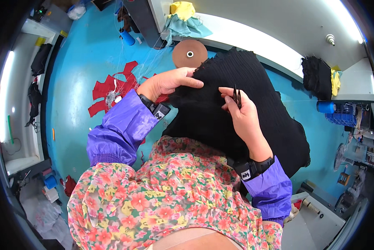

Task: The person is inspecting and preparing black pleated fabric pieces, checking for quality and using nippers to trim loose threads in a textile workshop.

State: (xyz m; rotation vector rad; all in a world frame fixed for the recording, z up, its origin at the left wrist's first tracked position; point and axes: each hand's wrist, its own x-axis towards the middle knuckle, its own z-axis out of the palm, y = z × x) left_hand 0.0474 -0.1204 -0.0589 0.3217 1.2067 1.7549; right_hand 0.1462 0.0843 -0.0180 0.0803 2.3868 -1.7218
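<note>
Nearest you, one black ribbed knit garment (237,108) lies across your lap. Your left hand (168,82) pinches its top edge; your right hand (242,112) rests on it, clamped on one pair of small black snips (237,96). Beyond: one brown thread cone (190,53), red fabric scraps (112,89) on the blue floor (82,62), white worktop (253,39) behind.

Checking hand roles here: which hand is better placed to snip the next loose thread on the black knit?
Right: the right hand already holds the small snips over the black knit fabric; the left hand just pinches its edge.
</note>
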